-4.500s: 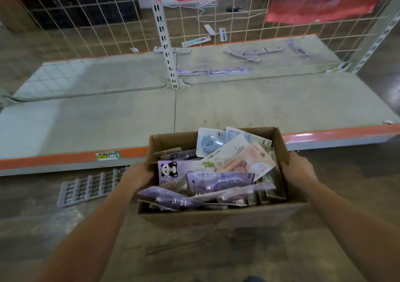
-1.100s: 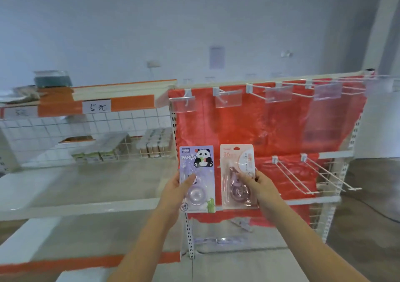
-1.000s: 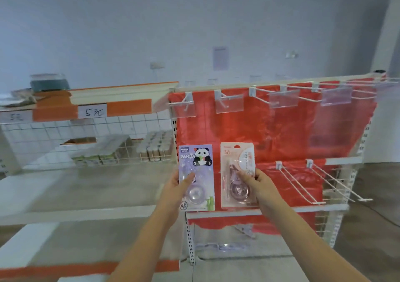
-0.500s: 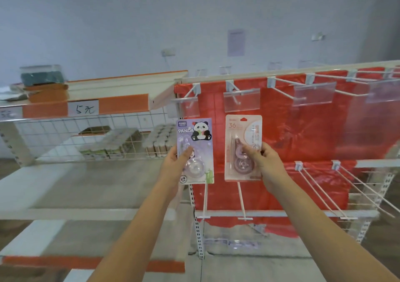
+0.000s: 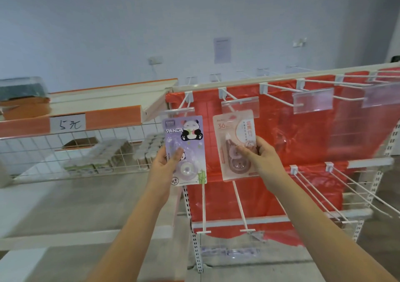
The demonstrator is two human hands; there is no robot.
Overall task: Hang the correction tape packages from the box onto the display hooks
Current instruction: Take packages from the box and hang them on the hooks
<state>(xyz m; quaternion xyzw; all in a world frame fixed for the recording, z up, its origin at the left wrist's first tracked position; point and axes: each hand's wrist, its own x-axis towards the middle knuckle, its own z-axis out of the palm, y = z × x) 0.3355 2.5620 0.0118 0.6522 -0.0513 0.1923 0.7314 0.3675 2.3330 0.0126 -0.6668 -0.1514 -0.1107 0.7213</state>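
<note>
Both packs have come up since 0.5 s ago, tops now near the top hook row on the red backing panel (image 5: 303,141). Panel is the landmark. At its left edge: left hand (image 5: 167,165) pinches the purple panda pack (image 5: 186,149), thumb on the front, pack upright, long axis vertical. Just inside the panel: right hand (image 5: 259,158) grips the pink pack (image 5: 234,143) low on its blister, slightly tilted. Key relation: each hang hole sits above the fingers, just below a top hook (image 5: 230,96); the right pack looks nearer its hook. Hang holes and hook tips are hard to make out behind the clear tag holders. Box not in view.
</note>
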